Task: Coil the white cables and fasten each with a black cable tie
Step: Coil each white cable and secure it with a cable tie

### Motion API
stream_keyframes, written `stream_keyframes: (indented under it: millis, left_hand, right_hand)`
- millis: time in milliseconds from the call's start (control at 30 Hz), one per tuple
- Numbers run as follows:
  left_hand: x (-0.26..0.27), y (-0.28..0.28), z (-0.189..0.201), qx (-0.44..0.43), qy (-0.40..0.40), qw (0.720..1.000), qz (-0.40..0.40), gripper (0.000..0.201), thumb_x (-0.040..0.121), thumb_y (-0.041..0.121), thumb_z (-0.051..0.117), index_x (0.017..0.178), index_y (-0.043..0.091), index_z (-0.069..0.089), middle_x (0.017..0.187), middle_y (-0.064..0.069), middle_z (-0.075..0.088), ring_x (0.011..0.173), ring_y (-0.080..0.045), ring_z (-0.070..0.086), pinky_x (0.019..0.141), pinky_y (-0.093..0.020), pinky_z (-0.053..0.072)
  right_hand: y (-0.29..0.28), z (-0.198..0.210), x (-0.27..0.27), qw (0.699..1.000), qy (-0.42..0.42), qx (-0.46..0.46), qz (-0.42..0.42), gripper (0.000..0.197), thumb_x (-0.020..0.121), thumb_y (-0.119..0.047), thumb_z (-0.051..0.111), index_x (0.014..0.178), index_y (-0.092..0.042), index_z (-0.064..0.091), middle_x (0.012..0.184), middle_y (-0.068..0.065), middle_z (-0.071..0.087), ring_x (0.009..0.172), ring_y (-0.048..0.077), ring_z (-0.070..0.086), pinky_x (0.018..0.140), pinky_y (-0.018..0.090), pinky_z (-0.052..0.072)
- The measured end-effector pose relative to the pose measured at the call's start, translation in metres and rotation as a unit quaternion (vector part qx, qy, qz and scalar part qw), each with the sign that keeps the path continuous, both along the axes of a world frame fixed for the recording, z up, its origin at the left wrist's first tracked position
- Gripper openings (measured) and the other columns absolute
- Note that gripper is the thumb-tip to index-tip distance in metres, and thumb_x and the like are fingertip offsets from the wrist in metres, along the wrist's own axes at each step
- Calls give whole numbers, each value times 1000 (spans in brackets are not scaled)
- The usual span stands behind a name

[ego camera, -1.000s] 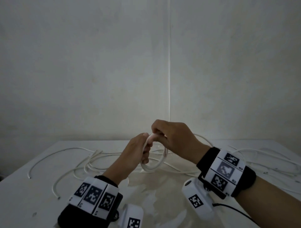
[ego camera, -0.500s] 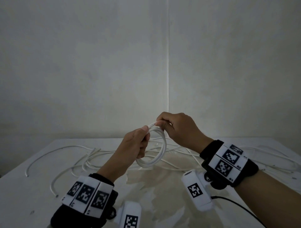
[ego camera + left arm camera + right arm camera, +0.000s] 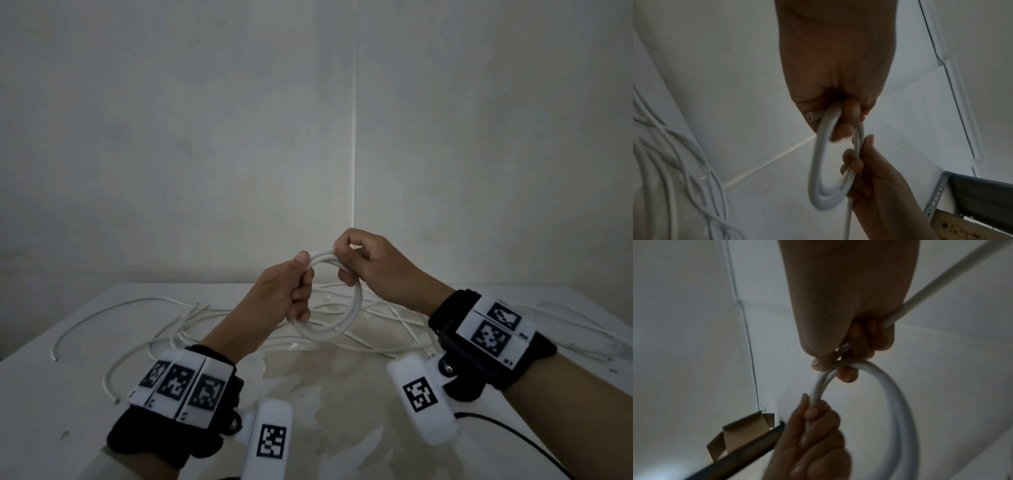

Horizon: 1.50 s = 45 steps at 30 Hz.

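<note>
Head view, item one: a small round coil of thick white plastic-sheathed cable [image 3: 337,322], a few turns deep, was held upright in the air above the white desk [image 3: 85,342], between the two hands. The left hand [image 3: 281,298] was closed in a fist round the coil's left side, thumb on top, apparently to clamp the finished turns together so they could not spring apart. The right hand [image 3: 373,270] had its fingers curled over the coil's top right, pinching the strand there; by the right wrist view, the free run of white cable [image 3: 953,277] passed out through that fist, likely so that the next turn could be fed on under control. Left wrist view: a cut cable end [image 3: 812,116] protruded from the left fist, seemingly pinned there as the coil's start.

Item two: a loose tangle of further white cables [image 3: 191,325] lay spread on the desk beneath and beyond the hands, uncoiled. No black cable tie could be made out. Judgement: coiling was under way, fastening not yet begun.
</note>
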<state>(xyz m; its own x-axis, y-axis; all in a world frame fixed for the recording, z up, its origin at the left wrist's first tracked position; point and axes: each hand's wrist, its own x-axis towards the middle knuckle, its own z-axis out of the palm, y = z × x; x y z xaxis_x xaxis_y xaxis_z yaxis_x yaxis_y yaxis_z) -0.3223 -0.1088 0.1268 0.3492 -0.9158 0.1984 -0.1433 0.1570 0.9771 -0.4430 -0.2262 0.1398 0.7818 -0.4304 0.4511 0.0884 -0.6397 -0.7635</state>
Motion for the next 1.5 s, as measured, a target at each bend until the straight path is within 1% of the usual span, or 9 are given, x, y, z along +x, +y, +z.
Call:
stream_keyframes:
  millis: [133, 267, 400, 500, 633, 933, 1133, 1333, 1500]
  left_hand:
    - [-1, -1, 4, 33, 11, 999, -32, 41, 98, 37, 30, 65, 14, 39, 46, 8, 29, 37, -7, 25, 43, -19, 36]
    - [-12, -11, 9, 45, -29, 998, 17, 42, 98, 35, 33, 61, 15, 35, 44, 9, 27, 38, -7, 22, 40, -18, 29]
    - [-29, -28, 17, 30, -25, 998, 45, 42, 98, 33, 35, 60, 16, 34, 42, 10, 27, 36, -7, 20, 36, -17, 23]
    - [-39, -42, 22, 7, -7, 999, 38, 41, 98, 33, 35, 60, 16, 34, 43, 9, 26, 36, -6, 19, 35, -16, 22]
    - [-52, -53, 21, 6, 18, 1000, -11, 42, 99, 33, 31, 61, 15, 34, 43, 9, 25, 34, -5, 20, 37, -17, 27]
    - [-55, -53, 1, 38, -49, 998, -24, 47, 99, 38, 29, 58, 15, 35, 41, 8, 28, 35, -9, 25, 43, -21, 34]
    - [-34, -29, -14, 56, -73, 996, 19, 46, 97, 39, 35, 57, 16, 35, 41, 10, 28, 36, -7, 23, 38, -17, 25]
    - [-14, 5, -15, 40, -27, 999, 16, 45, 97, 39, 35, 59, 15, 36, 41, 10, 28, 36, -7, 23, 38, -17, 27]
    - [3, 22, -8, 2, 27, 999, 28, 44, 98, 38, 34, 59, 16, 34, 41, 9, 26, 33, -6, 21, 36, -17, 26]
  right_hand:
    - [-8, 0, -2, 999, -5, -38, -12, 22, 96, -24, 44, 74, -27, 49, 44, -11, 49, 56, 21, 41, 56, 33, 32]
    - [-13, 1, -11, 997, -12, -64, -29, 22, 95, -29, 45, 74, -31, 49, 45, -11, 49, 54, 19, 43, 56, 31, 35]
    - [-21, 0, -22, 995, -32, -67, -71, 23, 96, -28, 44, 74, -30, 49, 50, -8, 52, 46, 5, 41, 54, 23, 35]
    - [-27, 2, -38, 998, -35, -15, -58, 22, 97, -28, 41, 80, -24, 54, 53, -8, 55, 44, 3, 38, 51, 18, 33]
    - [-40, 4, -66, 998, -26, 33, -41, 23, 98, -21, 39, 90, -11, 58, 57, 4, 50, 38, -1, 40, 46, 7, 31]
    - [-46, -17, -72, 996, -16, -36, -78, 24, 96, -21, 44, 75, -25, 55, 55, -2, 55, 55, 14, 50, 62, 30, 42]
    - [-34, -17, -52, 982, 9, -115, -150, 25, 92, -25, 53, 70, -37, 57, 60, -10, 55, 63, 16, 55, 68, 32, 45]
    - [-10, 3, -20, 958, 28, -208, -196, 12, 90, -31, 55, 83, -26, 63, 56, -10, 48, 53, 10, 42, 57, 27, 33]
    - [2, 14, 2, 970, 42, -166, -175, 19, 93, -25, 50, 76, -25, 58, 60, -9, 56, 56, 10, 47, 65, 31, 41]
